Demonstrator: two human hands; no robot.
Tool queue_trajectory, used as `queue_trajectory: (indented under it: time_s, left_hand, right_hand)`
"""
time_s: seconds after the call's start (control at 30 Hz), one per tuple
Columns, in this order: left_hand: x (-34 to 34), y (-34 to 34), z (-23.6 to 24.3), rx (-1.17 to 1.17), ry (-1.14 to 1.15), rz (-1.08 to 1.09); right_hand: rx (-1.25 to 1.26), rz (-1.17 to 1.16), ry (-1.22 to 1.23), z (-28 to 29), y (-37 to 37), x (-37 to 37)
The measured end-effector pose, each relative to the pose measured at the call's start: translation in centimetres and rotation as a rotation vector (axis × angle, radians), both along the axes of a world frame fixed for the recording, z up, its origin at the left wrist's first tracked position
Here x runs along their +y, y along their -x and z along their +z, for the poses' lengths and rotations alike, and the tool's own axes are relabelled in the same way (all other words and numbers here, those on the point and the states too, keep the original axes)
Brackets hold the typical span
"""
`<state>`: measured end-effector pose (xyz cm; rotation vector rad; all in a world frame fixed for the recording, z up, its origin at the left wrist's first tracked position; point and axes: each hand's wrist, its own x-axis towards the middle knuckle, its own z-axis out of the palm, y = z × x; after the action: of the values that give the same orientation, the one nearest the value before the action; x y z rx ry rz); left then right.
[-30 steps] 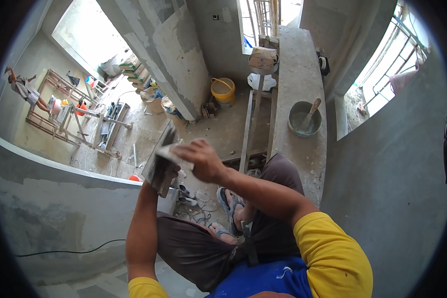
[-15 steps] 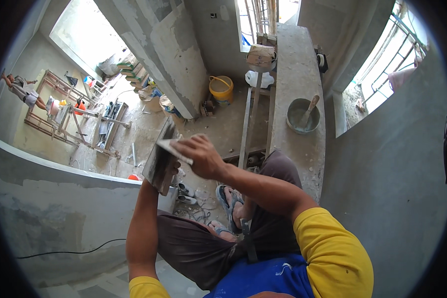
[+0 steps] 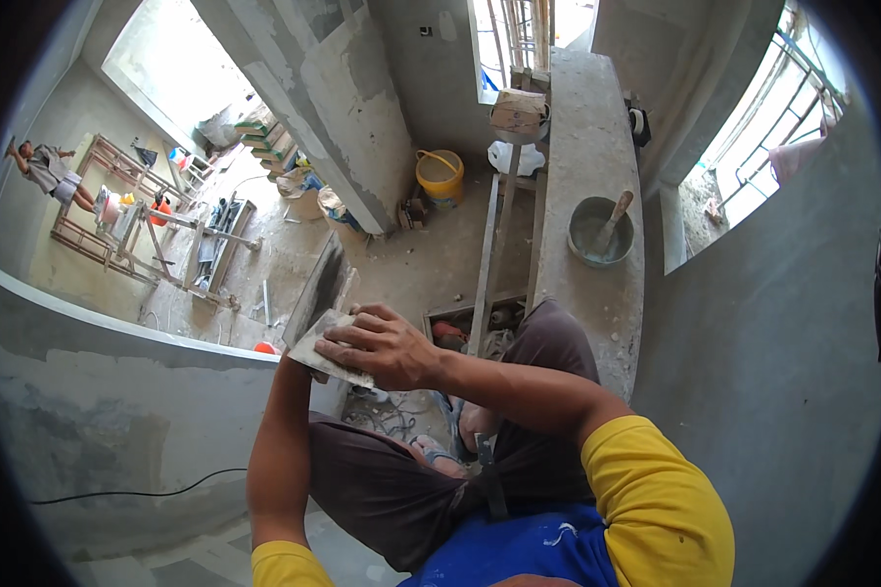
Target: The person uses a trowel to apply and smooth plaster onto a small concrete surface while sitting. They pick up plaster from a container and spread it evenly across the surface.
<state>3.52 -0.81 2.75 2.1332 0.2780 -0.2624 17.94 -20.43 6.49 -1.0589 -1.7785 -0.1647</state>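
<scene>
My left hand (image 3: 320, 377) is mostly hidden behind a long rectangular plastering trowel (image 3: 319, 291), gripping it from its underside. The trowel tilts up and away, its face grey with smears. Over its near end, my right hand (image 3: 390, 349) is closed around a pale, flat putty scraper (image 3: 325, 350), fingers spread across the blade. The scraper overlaps the trowel's face; whether they touch is hard to tell. To the right, a round bucket (image 3: 600, 235) holds grey paste and a wooden-handled tool (image 3: 615, 220).
The bucket stands on a long dusty plank (image 3: 587, 127). A yellow pail (image 3: 439, 178) sits on the floor beyond my hands, near a cardboard box (image 3: 517, 114). A low wall (image 3: 117, 391) runs along my left. Another person (image 3: 49, 171) stands far left beside wooden trestles.
My right hand has turned the scraper so its broad face now shows, and has shifted slightly down toward the trowel's near end. The trowel stays nearly in place.
</scene>
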Motion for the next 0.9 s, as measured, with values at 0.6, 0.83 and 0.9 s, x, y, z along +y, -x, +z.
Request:
queue_trajectory:
  time_s: [0.6, 0.83, 0.9]
  left_hand:
    - [-2.4, -0.8, 1.9, -0.148, 1.092, 0.788]
    - [-0.9, -0.8, 0.8, -0.264, 0.302, 0.28]
    - [-1.9, -0.3, 1.3, -0.117, 1.191, 0.785]
  right_hand:
    - [0.177, -0.197, 0.159, -0.1, -3.7, 1.5]
    - [0.043, -0.188, 0.073, -0.1, -2.1, 1.4]
    - [0.107, -0.245, 0.162, -0.4, -3.6, 1.4]
